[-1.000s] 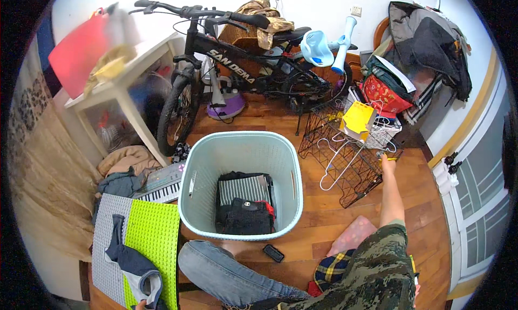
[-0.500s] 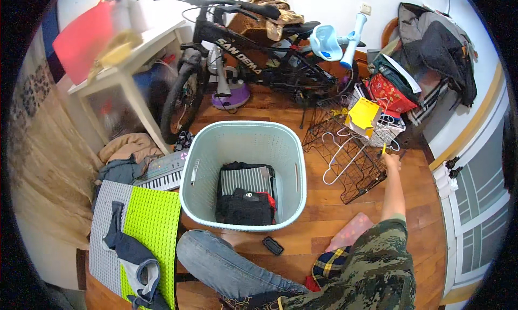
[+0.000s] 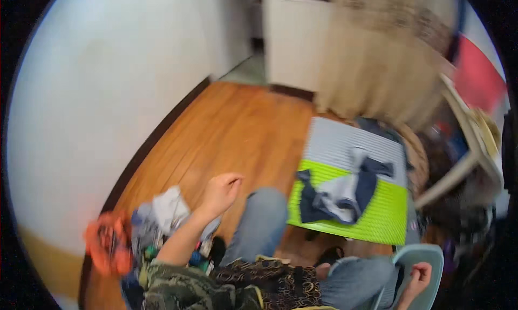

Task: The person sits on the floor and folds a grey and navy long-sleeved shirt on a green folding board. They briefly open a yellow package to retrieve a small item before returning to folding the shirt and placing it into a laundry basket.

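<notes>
Two hands, apparently between grips, I judge: right hand (image 3: 420,276) curled at the pale-blue basket (image 3: 415,251), left hand (image 3: 220,194) curled in mid-air. Blur stops me telling whether either pinches anything. Reaching the garment (image 3: 364,191) would call for opened fingers; farther off, it lies rumpled, navy and pale grey, on the green-and-grey board (image 3: 386,218).

Single fisheye view, head-mounted, faces forward and down over the person's lap (image 3: 264,283); left hand (image 3: 222,195), right hand (image 3: 418,280) and table (image 3: 384,213) lie at close range.
</notes>
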Available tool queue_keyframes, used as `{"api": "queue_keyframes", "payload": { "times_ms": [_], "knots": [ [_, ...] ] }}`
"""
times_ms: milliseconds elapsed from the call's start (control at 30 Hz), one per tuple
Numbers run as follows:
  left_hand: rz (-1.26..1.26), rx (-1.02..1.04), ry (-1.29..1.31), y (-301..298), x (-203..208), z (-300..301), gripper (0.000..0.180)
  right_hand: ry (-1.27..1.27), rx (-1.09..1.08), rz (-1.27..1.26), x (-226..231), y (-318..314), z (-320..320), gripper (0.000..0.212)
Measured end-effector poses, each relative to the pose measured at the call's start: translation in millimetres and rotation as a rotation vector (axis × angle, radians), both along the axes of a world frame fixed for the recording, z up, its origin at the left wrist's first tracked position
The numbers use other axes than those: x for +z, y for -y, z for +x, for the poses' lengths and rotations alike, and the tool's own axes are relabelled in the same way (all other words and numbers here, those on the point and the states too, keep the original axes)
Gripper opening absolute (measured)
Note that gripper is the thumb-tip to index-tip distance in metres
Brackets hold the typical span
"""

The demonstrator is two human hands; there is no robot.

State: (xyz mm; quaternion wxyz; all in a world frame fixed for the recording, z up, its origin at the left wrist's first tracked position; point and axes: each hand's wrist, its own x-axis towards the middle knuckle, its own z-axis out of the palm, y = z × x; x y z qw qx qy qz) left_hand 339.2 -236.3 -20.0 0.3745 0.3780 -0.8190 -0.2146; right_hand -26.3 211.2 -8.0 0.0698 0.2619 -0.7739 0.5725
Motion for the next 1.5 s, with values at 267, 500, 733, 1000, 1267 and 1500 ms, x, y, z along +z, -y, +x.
{"api": "queue_keyframes", "payload": {
  "times_ms": [267,500,733,1000,1267,1500],
  "knots": [
    [0.306,0.951,0.329,-92.2,-97.7,276.3,0.013,-0.461,0.947,0.477,30.1,251.9,35.7,0.009],
    [0.782,0.949,0.627,-195.7,-235.8,343.6,0.023,-0.704,0.962,0.576,-7.3,303.2,45.4,0.012],
    [1.014,0.893,0.777,-186.1,-309.6,337.4,0.027,-0.424,0.644,0.724,-12.4,296.6,-7.2,0.017],
    [0.550,0.222,-0.183,-0.6,-46.3,75.0,0.024,-0.449,0.549,0.919,-35.6,275.4,-8.4,0.031],
    [0.469,-1.108,-0.164,-46.0,55.4,-201.8,0.038,0.290,0.457,-0.060,-7.3,312.4,-33.3,0.009],
    [1.118,-1.098,-0.314,-50.9,41.8,-306.7,0.034,-0.351,0.411,0.118,103.7,306.7,-1.3,0.012]
  ]
}}
